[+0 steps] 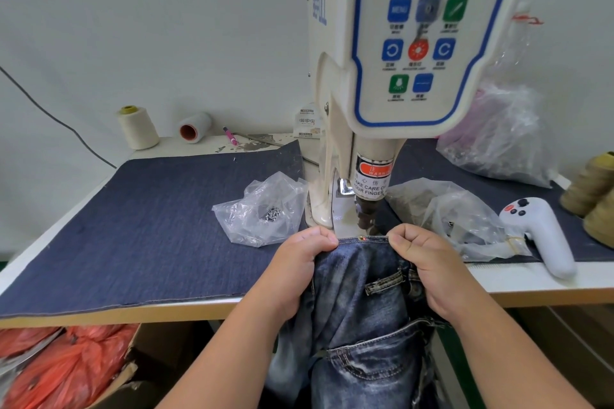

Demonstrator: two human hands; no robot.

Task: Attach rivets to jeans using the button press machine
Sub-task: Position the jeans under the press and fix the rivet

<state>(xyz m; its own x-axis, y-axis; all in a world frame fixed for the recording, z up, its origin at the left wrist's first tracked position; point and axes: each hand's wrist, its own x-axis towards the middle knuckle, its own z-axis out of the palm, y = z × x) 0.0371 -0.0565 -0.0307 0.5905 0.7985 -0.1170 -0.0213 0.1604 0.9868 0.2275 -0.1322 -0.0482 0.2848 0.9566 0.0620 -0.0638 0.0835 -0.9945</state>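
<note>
The jeans (pixel 362 309) are pinched at the top edge by the left hand (pixel 299 262) and right hand (pixel 428 262). Between them sits a rivet (pixel 361 238). Beyond, "TAKE CARE O… YOUR FINGER" is partly legible on the press machine (pixel 372 176).

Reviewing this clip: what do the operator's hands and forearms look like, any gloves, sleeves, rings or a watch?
Both the left hand and the right hand are bare: no gloves, rings, watch or wristband visible. The forearms are uncovered as far as the frame shows; no sleeve edge comes into view.
</note>
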